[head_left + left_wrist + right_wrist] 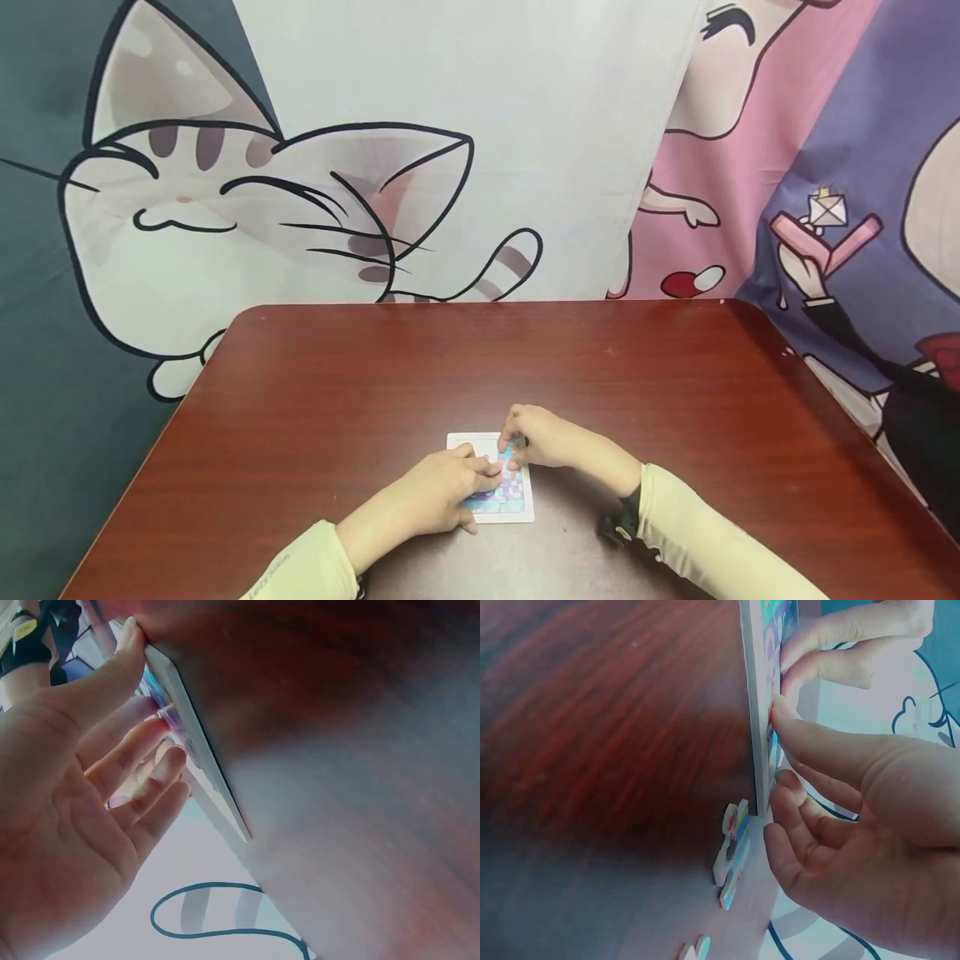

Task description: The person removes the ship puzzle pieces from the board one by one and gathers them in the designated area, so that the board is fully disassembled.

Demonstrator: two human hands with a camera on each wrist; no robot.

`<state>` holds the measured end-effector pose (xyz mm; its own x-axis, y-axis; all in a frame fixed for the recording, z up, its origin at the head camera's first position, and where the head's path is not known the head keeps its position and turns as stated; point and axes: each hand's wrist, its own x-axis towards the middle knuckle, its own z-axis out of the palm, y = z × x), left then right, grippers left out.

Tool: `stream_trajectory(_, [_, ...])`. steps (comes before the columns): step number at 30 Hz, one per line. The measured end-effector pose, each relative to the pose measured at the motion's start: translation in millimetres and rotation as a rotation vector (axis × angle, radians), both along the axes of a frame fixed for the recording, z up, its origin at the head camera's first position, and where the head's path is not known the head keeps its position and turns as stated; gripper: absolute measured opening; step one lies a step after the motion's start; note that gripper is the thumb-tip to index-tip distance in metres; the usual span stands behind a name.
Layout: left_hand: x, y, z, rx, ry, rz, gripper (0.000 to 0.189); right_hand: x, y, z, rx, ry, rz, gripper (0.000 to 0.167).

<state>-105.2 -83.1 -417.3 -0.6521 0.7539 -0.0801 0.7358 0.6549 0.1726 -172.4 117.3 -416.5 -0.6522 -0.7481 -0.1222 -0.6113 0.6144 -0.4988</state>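
Note:
A small jigsaw puzzle point(501, 502) with a white-bordered tray point(517, 518) and a blue and purple picture lies flat near the table's front. My left hand point(448, 490) rests over its left side, fingertips on the picture and thumb at the near edge. At the upper right, my right hand point(546, 437) bends down with thumb and fingertips either side of a bright blue puzzle piece point(507, 452). In the right wrist view the right thumb point(810, 735) touches the picture's surface. Both hands cover parts of the puzzle.
Loose puzzle pieces point(733, 851) lie on the table beside the tray in the right wrist view, with another piece point(697, 949) farther off. The dark red wooden table point(360, 375) reaches back to a cartoon-printed cloth point(450, 75).

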Motion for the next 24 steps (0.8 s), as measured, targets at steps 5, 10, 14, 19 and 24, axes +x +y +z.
stream_trajectory(5, [2.8, 3.8, 2.4, -0.004, 0.014, 0.008, 0.065, -4.8, -4.0, 0.9, 0.022, -0.053, -0.026, 0.016])
stream_trajectory(10, [5.7, 3.5, 2.1, 0.017, 0.026, -0.013, 0.064, -4.9, -4.7, -1.5, 0.054, -0.032, -0.045, 0.015])
stream_trajectory(14, [8.2, 1.1, 1.8, 0.030, 0.046, -0.026, 0.063, -4.0, -4.7, -2.8, 0.068, -0.028, -0.059, 0.016])
stream_trajectory(19, [9.5, -0.1, 1.0, 0.023, 0.047, -0.017, 0.062, -3.9, -5.9, -1.5, 0.059, -0.054, -0.065, 0.017])
stream_trajectory(24, [13.3, -2.2, -0.2, 0.017, 0.029, -0.010, 0.062, -4.2, -4.4, -2.2, 0.037, -0.040, -0.056, 0.017])
